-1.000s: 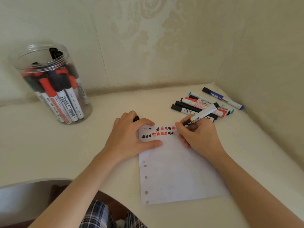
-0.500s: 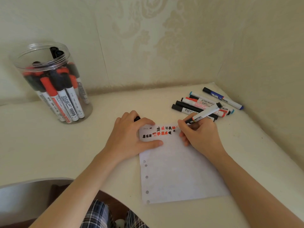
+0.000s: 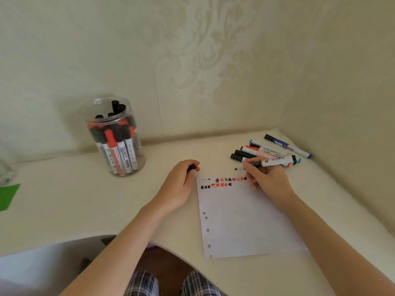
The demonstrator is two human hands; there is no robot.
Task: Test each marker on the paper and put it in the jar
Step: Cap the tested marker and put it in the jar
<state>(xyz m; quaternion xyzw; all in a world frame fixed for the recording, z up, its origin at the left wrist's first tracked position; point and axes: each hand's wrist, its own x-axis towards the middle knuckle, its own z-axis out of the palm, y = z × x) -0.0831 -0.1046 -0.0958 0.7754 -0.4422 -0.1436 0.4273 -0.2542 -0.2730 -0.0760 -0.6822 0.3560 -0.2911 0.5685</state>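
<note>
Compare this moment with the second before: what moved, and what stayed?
The left hand slid off the paper, its fingers curled round the black cap. The right hand lifted the marker off the page. The jar and the loose markers stayed put.

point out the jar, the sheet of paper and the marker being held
jar [image 3: 128,167], head view, on its clear lower wall
sheet of paper [image 3: 245,223], head view, on its blank middle
marker [image 3: 275,162], head view, on its white barrel past the right hand [image 3: 267,180]

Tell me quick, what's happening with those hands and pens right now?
Right hand grips uncapped marker, tip off the paper. Left hand holds black cap. Jar open, path clear.
</note>
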